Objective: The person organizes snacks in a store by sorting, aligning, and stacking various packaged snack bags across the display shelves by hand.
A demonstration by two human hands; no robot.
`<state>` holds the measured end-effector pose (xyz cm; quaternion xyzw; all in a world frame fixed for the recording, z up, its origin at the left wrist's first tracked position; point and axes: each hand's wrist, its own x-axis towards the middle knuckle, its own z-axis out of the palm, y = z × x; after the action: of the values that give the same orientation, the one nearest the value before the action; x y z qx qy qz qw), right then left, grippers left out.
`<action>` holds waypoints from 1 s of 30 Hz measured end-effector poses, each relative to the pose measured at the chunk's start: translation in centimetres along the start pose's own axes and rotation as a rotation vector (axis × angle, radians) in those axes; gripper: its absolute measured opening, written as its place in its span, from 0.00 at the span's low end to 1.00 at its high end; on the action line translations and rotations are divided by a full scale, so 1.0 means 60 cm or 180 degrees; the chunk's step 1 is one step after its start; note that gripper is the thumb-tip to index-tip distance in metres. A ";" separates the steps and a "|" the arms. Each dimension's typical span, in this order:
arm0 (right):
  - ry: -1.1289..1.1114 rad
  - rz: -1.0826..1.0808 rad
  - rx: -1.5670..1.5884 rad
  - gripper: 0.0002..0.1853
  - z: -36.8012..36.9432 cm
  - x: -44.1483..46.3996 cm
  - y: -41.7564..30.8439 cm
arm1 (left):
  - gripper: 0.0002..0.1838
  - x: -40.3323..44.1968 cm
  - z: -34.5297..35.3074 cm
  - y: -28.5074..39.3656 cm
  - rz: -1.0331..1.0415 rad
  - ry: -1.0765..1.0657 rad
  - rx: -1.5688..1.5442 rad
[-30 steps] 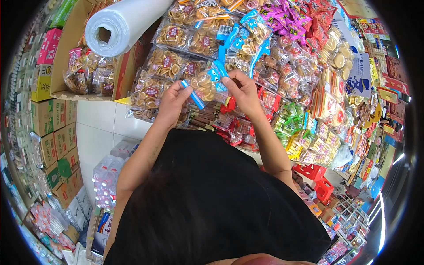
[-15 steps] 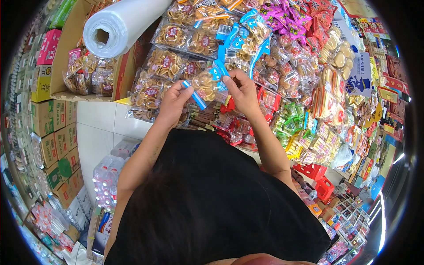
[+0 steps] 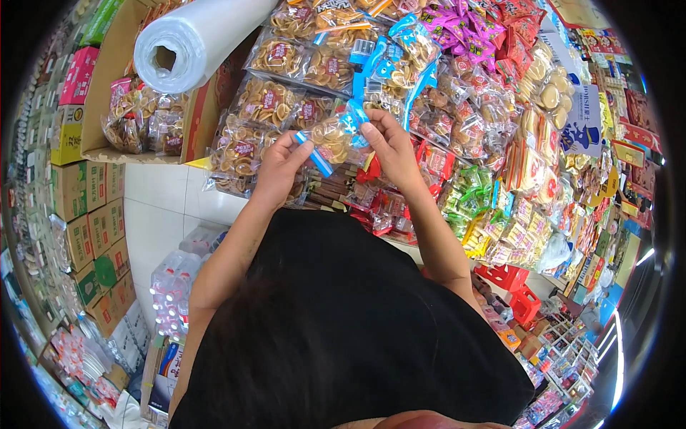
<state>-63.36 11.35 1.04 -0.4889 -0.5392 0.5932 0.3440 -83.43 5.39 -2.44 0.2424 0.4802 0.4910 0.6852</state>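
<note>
Between my two hands hangs a clear snack bag (image 3: 331,143) with blue ends and round, tan, cracker-like pieces inside. My left hand (image 3: 284,163) pinches its blue-and-white striped end. At the other end, my right hand (image 3: 389,143) grips the blue printed part between thumb and fingers. The bag is held above the display, close to packs of similar round snacks (image 3: 268,100) on the left. Just beyond my right hand lies another blue-trimmed bag (image 3: 414,53) with the same kind of pieces.
A large roll of clear plastic bags (image 3: 196,46) lies over an open cardboard box (image 3: 107,146) at upper left. Purple packets (image 3: 464,32) and green-wrapped sweets (image 3: 468,189) fill the display to the right. Bottled water packs (image 3: 171,293) stand on the floor at left.
The blue end of the bag at my right hand has shifted and tilted slightly. Both hands stay in nearly the same place, still holding the bag.
</note>
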 end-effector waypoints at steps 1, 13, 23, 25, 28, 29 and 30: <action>0.0000 0.0000 0.0000 0.16 0.002 0.000 0.000 | 0.06 0.000 0.000 -0.002 0.0063 -0.0005 -0.0027; -0.0457 0.0289 0.0057 0.17 -0.003 -0.001 0.011 | 0.08 0.003 -0.006 -0.009 0.0199 -0.0007 0.0043; -0.0523 0.0247 0.0095 0.16 -0.008 0.001 0.022 | 0.07 0.004 -0.007 -0.013 0.0159 0.0018 -0.0068; -0.0520 0.0260 0.0117 0.17 -0.008 0.001 0.023 | 0.07 0.004 -0.009 -0.014 0.0142 0.0002 -0.0051; -0.0517 0.0310 0.0126 0.17 -0.009 0.002 0.031 | 0.07 0.004 -0.008 -0.014 0.0112 -0.0008 -0.0034; -0.0521 0.0339 0.0110 0.17 -0.010 0.004 0.034 | 0.06 0.004 -0.008 -0.014 0.0101 -0.0001 -0.0034; -0.0526 0.0367 0.0094 0.17 -0.010 0.004 0.036 | 0.06 0.004 -0.007 -0.016 0.0096 -0.0001 -0.0035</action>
<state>-62.61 11.36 -1.10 -0.4634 -0.5279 0.6582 0.2709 -83.39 5.20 -3.49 0.2460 0.4738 0.5039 0.6791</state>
